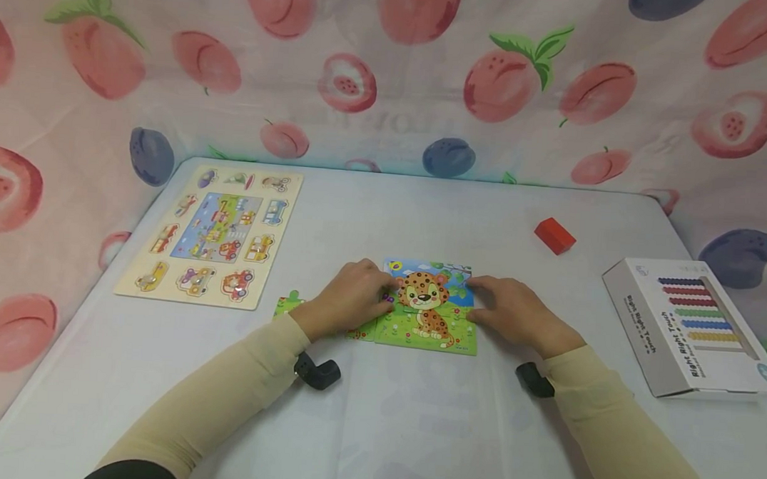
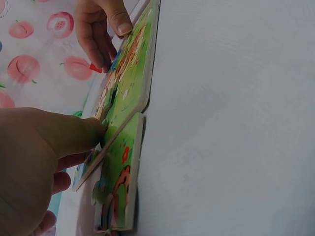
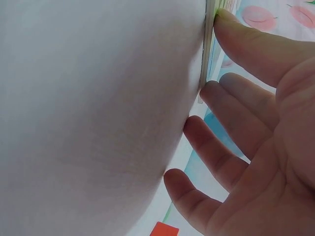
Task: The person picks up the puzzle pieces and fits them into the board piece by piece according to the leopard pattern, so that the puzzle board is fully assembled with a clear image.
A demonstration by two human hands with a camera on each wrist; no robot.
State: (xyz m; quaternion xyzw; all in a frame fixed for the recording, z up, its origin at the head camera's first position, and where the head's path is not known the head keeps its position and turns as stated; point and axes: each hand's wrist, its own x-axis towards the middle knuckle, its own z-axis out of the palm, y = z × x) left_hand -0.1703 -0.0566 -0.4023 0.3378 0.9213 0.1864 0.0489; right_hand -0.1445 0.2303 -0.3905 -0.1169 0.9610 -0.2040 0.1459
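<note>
Under left hand: second piece, wrist view only

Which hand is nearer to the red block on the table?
Right. The right hand is at the leopard puzzle's right edge, nearer the red block; the left hand is at its left.

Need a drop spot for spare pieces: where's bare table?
Free: between the leopard puzzle and the red block; the near table between the sleeves. Crowded: under the left hand, loose pieces beside the vehicle board.
</note>
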